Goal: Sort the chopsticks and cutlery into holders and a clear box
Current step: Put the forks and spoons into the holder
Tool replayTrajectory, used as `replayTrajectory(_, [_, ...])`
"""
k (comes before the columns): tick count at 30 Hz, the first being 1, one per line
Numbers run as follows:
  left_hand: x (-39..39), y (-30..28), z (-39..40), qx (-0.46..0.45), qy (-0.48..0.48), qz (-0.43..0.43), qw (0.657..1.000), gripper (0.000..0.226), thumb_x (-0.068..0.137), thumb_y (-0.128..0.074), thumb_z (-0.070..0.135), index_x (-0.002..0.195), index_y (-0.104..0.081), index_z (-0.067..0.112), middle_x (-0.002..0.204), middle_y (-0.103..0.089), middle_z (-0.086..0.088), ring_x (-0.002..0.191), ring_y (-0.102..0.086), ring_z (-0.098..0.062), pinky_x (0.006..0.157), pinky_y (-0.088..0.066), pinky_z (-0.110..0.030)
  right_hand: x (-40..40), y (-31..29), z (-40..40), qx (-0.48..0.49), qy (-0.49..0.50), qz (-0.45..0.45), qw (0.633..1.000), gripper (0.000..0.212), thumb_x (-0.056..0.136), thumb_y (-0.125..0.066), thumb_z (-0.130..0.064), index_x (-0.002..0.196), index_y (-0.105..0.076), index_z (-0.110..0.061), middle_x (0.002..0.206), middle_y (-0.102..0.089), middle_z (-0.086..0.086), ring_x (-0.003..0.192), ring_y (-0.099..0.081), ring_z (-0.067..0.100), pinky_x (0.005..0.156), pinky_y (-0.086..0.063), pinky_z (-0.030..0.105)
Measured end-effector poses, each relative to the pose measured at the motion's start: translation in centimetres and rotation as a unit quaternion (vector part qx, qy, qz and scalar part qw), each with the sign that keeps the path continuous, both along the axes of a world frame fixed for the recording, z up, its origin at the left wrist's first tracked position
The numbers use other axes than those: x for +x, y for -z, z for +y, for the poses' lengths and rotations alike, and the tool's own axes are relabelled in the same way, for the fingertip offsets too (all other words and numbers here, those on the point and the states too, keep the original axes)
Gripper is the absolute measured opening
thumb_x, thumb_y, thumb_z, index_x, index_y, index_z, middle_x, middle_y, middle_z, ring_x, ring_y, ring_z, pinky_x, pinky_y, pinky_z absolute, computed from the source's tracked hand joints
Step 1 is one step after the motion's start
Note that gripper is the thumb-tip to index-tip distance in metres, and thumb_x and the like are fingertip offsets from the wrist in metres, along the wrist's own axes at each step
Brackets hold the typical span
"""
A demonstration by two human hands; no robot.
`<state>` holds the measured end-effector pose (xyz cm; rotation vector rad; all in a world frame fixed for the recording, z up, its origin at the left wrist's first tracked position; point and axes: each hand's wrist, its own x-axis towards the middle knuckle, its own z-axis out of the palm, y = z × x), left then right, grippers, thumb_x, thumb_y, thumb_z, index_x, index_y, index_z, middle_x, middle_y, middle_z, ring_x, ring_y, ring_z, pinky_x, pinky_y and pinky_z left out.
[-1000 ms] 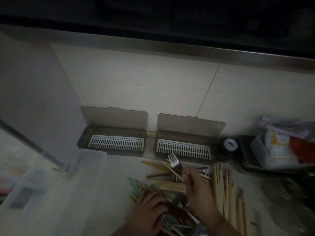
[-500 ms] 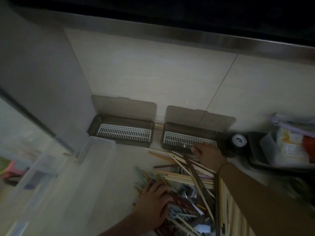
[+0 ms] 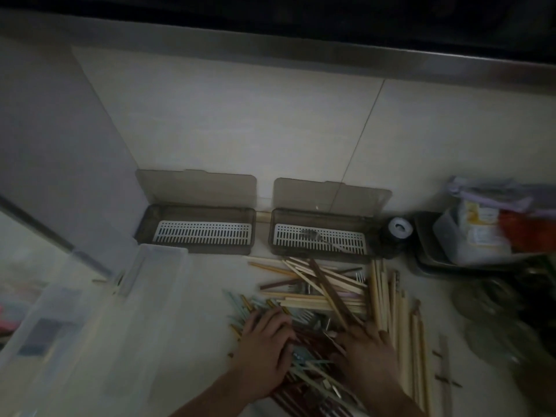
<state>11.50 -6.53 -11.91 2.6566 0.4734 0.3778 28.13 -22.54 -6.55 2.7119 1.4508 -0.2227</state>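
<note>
Two dark lidded holders stand open against the wall, each with a white slatted insert. The left holder [image 3: 197, 228] holds nothing I can see. In the right holder [image 3: 319, 233] lies one metal fork [image 3: 316, 236]. In front of them spreads a mixed pile of wooden chopsticks [image 3: 319, 291], coloured chopsticks and forks. My left hand [image 3: 264, 341] rests flat on the pile's near left side. Beside it my right hand [image 3: 365, 353] presses on the pile, fingers spread. A clear box [image 3: 99, 326] sits at the left.
A row of long wooden chopsticks [image 3: 400, 332] lies at the right of the pile. A dark roll with a white top [image 3: 398, 228] stands beside the right holder. A dark tray [image 3: 427, 251] with packets and glass lids [image 3: 493, 311] crowd the right side.
My right hand carried a fork to the right holder, left it on the insert, then came back down onto the pile. My left hand stayed on the pile.
</note>
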Motion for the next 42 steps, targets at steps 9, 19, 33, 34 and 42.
replayTrajectory(9, [-0.1, -0.4, 0.1, 0.0, 0.013, 0.049, 0.999, 0.038, 0.088, -0.057, 0.039, 0.125, -0.055, 0.039, 0.129, -0.055, 0.019, 0.132, -0.043, -0.01, 0.109, -0.025, -0.039, -0.9, 0.3, -0.1, 0.043, 0.038, 0.013, 0.998, 0.022, 0.044, -0.071, -0.047, 0.058, -0.058, -0.036, 0.064, -0.06, -0.018, 0.071, -0.06, 0.015, 0.054, -0.045, 0.031])
replayTrajectory(19, [-0.4, 0.0, 0.1, -0.007, 0.008, 0.027, 1.0, 0.033, 0.086, -0.057, 0.04, 0.119, -0.059, 0.037, 0.128, -0.057, 0.019, 0.134, -0.045, -0.008, 0.113, -0.023, -0.037, -1.2, -0.7, 1.5, 0.199, 0.051, 0.169, 0.964, 0.009, 0.073, -0.063, -0.037, 0.074, -0.054, -0.034, 0.07, -0.052, -0.025, 0.077, -0.058, 0.009, 0.066, -0.05, 0.03])
replayTrajectory(33, [-0.5, 0.2, 0.3, -0.009, 0.01, 0.055, 0.998, 0.037, 0.085, -0.057, 0.044, 0.121, -0.055, 0.042, 0.131, -0.052, 0.022, 0.137, -0.04, -0.006, 0.112, -0.024, -0.039, 11.6, -4.0, 9.1, 0.193, 0.113, 0.116, 0.968, 0.023, 0.096, -0.047, -0.012, 0.111, -0.064, -0.015, 0.101, -0.068, 0.011, 0.087, -0.062, 0.029, 0.072, -0.05, 0.035])
replayTrajectory(34, [-0.5, 0.1, 0.3, -0.009, 0.011, 0.055, 0.998, 0.037, 0.084, -0.057, 0.044, 0.121, -0.055, 0.041, 0.131, -0.052, 0.022, 0.136, -0.04, -0.006, 0.113, -0.026, -0.039, 12.7, -3.8, 9.7, 0.163, 0.106, 0.106, 0.975, 0.024, 0.095, -0.048, -0.011, 0.111, -0.065, -0.015, 0.105, -0.067, 0.012, 0.091, -0.062, 0.029, 0.077, -0.05, 0.036])
replayTrajectory(42, [-0.3, 0.0, 0.3, -0.009, 0.009, 0.074, 0.997, 0.038, 0.084, -0.057, 0.043, 0.122, -0.054, 0.041, 0.13, -0.052, 0.021, 0.134, -0.041, -0.009, 0.107, -0.038, -0.044, 14.8, -1.3, 13.9, 0.082, 0.069, 0.151, 0.983, 0.02, 0.093, -0.051, -0.013, 0.101, -0.068, -0.02, 0.109, -0.067, 0.008, 0.101, -0.061, 0.031, 0.088, -0.05, 0.038])
